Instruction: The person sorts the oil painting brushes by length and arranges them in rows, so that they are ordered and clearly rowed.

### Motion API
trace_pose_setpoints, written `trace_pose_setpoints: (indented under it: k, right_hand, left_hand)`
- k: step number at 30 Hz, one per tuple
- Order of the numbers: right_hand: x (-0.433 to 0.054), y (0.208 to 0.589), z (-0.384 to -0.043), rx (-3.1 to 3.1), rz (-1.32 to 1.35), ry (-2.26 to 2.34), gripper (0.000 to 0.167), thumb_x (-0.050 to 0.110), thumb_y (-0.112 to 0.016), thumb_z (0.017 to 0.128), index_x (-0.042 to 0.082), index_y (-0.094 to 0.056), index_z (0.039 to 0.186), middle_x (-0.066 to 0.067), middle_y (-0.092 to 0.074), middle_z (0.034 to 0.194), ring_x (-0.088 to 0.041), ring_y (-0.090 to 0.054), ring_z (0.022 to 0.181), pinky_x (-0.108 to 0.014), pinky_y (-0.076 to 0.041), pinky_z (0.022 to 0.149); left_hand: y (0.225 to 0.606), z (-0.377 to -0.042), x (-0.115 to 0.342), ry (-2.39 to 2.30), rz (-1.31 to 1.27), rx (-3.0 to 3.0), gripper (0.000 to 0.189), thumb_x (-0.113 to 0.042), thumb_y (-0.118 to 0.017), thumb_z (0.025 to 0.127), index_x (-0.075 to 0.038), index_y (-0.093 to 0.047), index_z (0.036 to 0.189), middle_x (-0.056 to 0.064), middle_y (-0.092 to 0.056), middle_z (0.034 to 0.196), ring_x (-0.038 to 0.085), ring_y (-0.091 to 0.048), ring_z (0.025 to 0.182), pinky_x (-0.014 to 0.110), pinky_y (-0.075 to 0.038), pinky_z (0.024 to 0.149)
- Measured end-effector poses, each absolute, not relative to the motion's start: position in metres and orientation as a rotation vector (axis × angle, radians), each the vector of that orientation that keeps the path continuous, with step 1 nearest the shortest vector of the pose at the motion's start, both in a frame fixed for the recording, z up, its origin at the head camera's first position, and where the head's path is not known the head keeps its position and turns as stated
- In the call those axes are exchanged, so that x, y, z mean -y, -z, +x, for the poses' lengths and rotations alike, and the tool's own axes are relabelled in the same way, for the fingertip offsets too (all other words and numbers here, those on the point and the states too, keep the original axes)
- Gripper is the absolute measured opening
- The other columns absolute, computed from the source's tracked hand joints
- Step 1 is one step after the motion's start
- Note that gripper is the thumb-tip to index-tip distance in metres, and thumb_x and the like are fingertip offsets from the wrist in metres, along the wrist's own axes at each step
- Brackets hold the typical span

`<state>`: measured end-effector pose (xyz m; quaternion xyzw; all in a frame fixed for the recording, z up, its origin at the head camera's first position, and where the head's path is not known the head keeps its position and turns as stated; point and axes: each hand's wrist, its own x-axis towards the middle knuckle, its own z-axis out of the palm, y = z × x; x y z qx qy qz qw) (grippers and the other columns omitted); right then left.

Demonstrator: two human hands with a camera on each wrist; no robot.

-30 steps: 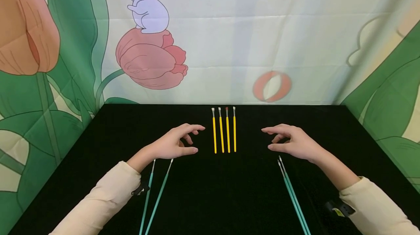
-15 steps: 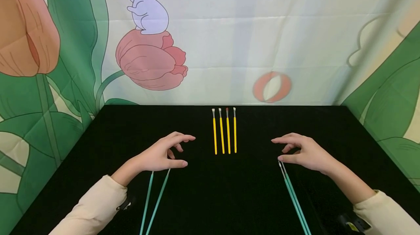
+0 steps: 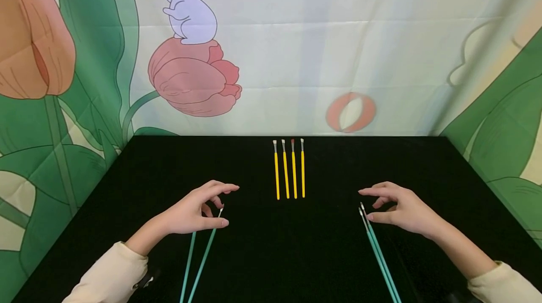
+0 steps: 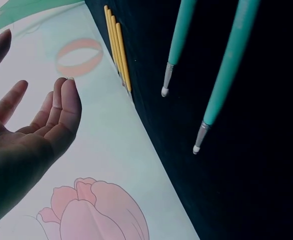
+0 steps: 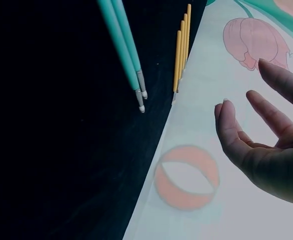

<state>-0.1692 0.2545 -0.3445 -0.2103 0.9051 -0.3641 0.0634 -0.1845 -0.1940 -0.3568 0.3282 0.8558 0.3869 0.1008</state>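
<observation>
In the head view my left hand hovers over the black table with thumb and fingers spread apart, holding nothing. Beneath it lie two teal-handled paintbrushes, partly hidden by the hand; their white tips show in the left wrist view. My right hand is likewise empty, its fingers loosely bent. Its thumb is near the tips of another pair of teal paintbrushes, which lie almost side by side. Several yellow-handled paintbrushes lie in a row between the hands, farther back; one has reddish bristles, the others pale.
The black tabletop ends at a pale printed curtain hanging behind it. Green leaf prints cover the curtain at the right side. The sleeves have small dark devices strapped at the wrists, such as the left wrist camera.
Both hands have drawn back toward the person and outward, away from the yellow paintbrushes. All the paintbrushes lie where they were.
</observation>
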Motion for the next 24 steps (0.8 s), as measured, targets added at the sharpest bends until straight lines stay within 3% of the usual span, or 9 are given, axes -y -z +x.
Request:
trace_pose_setpoints:
  k: [13,18,24]
  right_hand:
    - [-0.266,0.362,-0.161,-2.711,-0.515,1.116,0.053,0.022,-0.071,0.077,0.005,-0.054,0.124,-0.018,-0.046,0.119,-0.023,-0.056,0.091,-0.024,-0.05,0.065]
    - [-0.269,0.369,-0.158,-2.72,-0.452,1.117,0.056,0.023,-0.073,0.074,0.006,-0.054,0.124,-0.017,-0.047,0.118,-0.022,-0.056,0.09,-0.026,-0.05,0.065]
    - [-0.274,0.379,-0.156,-2.684,-0.358,1.134,0.061,0.023,-0.073,0.072,0.005,-0.052,0.126,-0.02,-0.046,0.119,-0.024,-0.057,0.089,-0.033,-0.048,0.066]
  left_hand:
    - [0.366,-0.173,0.213,-1.151,0.954,-2.604,0.058,-0.02,-0.07,0.079,-0.012,-0.045,0.131,0.008,-0.044,0.109,0.027,-0.05,0.083,0.026,-0.049,0.059]
    - [0.372,-0.17,0.222,-1.122,0.906,-2.623,0.058,-0.022,-0.069,0.08,-0.011,-0.045,0.131,0.006,-0.043,0.099,0.02,-0.051,0.073,0.024,-0.046,0.055]
    - [0.382,-0.169,0.232,-1.138,0.851,-2.576,0.061,-0.021,-0.069,0.08,-0.007,-0.042,0.132,0.013,-0.045,0.096,0.011,-0.052,0.067,0.025,-0.046,0.052]
